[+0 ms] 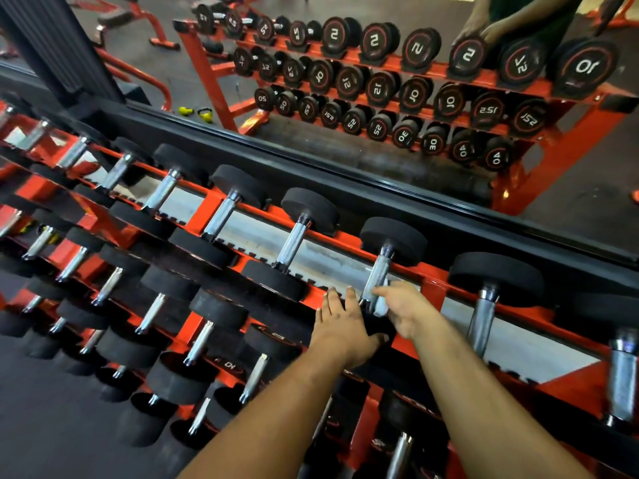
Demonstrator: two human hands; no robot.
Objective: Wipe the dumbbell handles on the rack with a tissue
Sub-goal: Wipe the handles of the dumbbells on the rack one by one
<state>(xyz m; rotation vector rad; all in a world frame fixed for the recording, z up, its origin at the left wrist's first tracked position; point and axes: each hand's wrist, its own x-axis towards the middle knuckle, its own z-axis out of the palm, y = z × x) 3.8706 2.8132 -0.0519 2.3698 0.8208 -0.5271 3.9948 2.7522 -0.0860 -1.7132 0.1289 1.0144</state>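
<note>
A red three-tier rack (432,288) holds rows of black dumbbells with chrome knurled handles. My right hand (403,307) presses a white tissue (381,305) against the lower end of one top-row handle (377,276). The tissue is mostly hidden by my fingers. My left hand (340,326) lies flat, fingers spread, on the near black head of that same dumbbell (375,331). Its far head (394,240) rests against the rack's back rail. Neighbouring handles lie to the left (294,245) and to the right (482,319).
A wall mirror (380,81) behind the rack reflects the dumbbell fronts with numbers, a person's hands and red benches. Lower tiers (173,340) of dumbbells jut toward me. Dark rubber floor (52,426) lies at the lower left.
</note>
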